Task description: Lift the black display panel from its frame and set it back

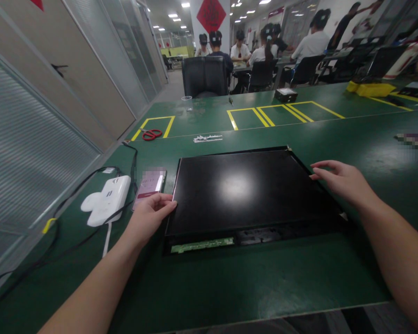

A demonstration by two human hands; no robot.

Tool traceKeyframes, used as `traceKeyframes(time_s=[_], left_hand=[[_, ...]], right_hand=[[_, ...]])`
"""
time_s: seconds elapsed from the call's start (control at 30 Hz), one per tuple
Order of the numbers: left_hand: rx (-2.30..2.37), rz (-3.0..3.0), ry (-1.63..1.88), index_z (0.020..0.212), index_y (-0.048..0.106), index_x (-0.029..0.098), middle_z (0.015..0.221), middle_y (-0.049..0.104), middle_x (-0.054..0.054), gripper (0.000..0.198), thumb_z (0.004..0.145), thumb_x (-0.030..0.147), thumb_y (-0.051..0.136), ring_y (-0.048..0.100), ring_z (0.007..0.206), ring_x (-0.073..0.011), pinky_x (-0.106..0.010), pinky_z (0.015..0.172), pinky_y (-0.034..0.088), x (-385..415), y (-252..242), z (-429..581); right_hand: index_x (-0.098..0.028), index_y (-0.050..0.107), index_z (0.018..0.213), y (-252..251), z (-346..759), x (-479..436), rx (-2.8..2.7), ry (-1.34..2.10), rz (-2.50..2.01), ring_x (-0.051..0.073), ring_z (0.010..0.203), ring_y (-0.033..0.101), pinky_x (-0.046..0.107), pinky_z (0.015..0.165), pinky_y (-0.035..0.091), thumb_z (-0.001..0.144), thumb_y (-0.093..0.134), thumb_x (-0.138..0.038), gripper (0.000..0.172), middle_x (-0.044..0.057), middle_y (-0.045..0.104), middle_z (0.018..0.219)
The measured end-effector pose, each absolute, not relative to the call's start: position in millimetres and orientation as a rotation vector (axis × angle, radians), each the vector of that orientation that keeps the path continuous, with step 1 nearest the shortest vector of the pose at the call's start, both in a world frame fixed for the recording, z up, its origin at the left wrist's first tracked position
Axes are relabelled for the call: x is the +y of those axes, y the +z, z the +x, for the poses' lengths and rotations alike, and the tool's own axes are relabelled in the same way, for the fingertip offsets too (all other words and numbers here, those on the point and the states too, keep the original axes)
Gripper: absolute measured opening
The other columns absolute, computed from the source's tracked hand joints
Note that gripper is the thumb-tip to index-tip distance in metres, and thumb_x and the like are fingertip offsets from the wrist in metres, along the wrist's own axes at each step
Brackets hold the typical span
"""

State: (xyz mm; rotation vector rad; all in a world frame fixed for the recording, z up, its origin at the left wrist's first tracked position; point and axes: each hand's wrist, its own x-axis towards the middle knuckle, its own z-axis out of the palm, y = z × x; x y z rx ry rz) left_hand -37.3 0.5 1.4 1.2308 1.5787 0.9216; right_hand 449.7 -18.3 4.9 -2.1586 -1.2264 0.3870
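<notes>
A flat black LCD panel (264, 199) lies before me with its glossy face up, reflecting a bright spot of light. Along its front edge runs a strip of green circuit board (202, 245). My left hand (150, 215) pinches the left edge between thumb and fingers. At the opposite edge, my right hand (343, 182) has its thumb and bent fingers closed against the side of the panel; the exact contact is hard to see. A phone (148, 185) with a lit screen lies just beyond my left hand.
A white power strip (109, 200) with black cables sits at the left. Red-handled scissors (152, 134), small white scraps (208, 138), a clear cup (187, 103), a black box (285, 95) and a yellow object (371, 88) lie farther back on the green table (264, 283). People sit beyond.
</notes>
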Motion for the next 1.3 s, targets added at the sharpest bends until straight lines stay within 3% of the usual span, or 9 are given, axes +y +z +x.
traceKeyframes(time_s=[0.17, 0.3, 0.77, 0.97, 1.13, 1.3], left_hand=[[1.636, 1.357, 0.863, 0.085, 0.076, 0.019, 0.074, 0.074, -0.004, 0.052, 0.052, 0.055, 0.094, 0.068, 0.072, -0.0224, -0.033, 0.068, 0.052, 0.3, 0.2, -36.9], [1.635, 1.432, 0.836, 0.085, 0.076, 0.019, 0.075, 0.074, -0.004, 0.049, 0.056, 0.056, 0.091, 0.069, 0.072, -0.0231, -0.034, 0.071, 0.053, 0.6, -1.7, -38.0], [1.647, 1.503, 0.814, 0.082, 0.078, 0.021, 0.075, 0.075, -0.005, 0.040, 0.058, 0.051, 0.089, 0.069, 0.072, -0.0246, -0.034, 0.068, 0.051, 1.0, 0.8, -38.0], [1.698, 1.584, 0.790, 0.084, 0.081, 0.022, 0.073, 0.076, -0.005, 0.041, 0.061, 0.055, 0.086, 0.067, 0.069, -0.0245, -0.033, 0.065, 0.047, -0.4, 4.4, -40.0], [1.720, 1.660, 0.777, 0.083, 0.081, 0.022, 0.061, 0.065, 0.000, 0.041, 0.064, 0.058, 0.083, 0.057, 0.059, -0.0200, -0.032, 0.062, 0.040, -0.7, 4.5, -39.6], [1.726, 1.682, 0.769, 0.081, 0.079, 0.021, 0.056, 0.053, 0.005, 0.043, 0.063, 0.060, 0.082, 0.051, 0.056, -0.0174, -0.030, 0.060, 0.037, -0.1, 3.6, -39.4]], right_hand=[[-0.023, 0.079, 0.100, 9.0, 443.0, -17.4, -1.199, 0.370, -2.224, 0.024, 0.077, 0.069, 0.035, 0.072, 0.046, 0.079, 0.065, -0.039, 0.029, 0.005, 0.079, 0.079], [-0.024, 0.079, 0.097, 4.0, 444.8, -17.6, -1.239, 0.329, -2.199, 0.026, 0.080, 0.071, 0.038, 0.079, 0.049, 0.079, 0.064, -0.041, 0.029, 0.005, 0.079, 0.079], [-0.026, 0.080, 0.091, -1.5, 451.4, -15.2, -1.323, 0.249, -2.196, 0.026, 0.076, 0.068, 0.037, 0.074, 0.049, 0.079, 0.064, -0.042, 0.026, 0.005, 0.078, 0.076], [-0.026, 0.079, 0.091, 0.7, 449.0, -15.2, -1.305, 0.272, -2.233, 0.027, 0.080, 0.070, 0.037, 0.079, 0.050, 0.081, 0.065, -0.039, 0.022, 0.004, 0.079, 0.078], [-0.026, 0.079, 0.091, 1.4, 449.4, -14.2, -1.292, 0.286, -2.257, 0.028, 0.086, 0.071, 0.038, 0.084, 0.050, 0.082, 0.066, -0.039, 0.021, 0.005, 0.080, 0.080], [-0.027, 0.078, 0.087, -4.2, 455.7, -12.1, -1.316, 0.243, -2.259, 0.028, 0.080, 0.070, 0.038, 0.076, 0.049, 0.080, 0.066, -0.042, 0.021, 0.005, 0.079, 0.077]])
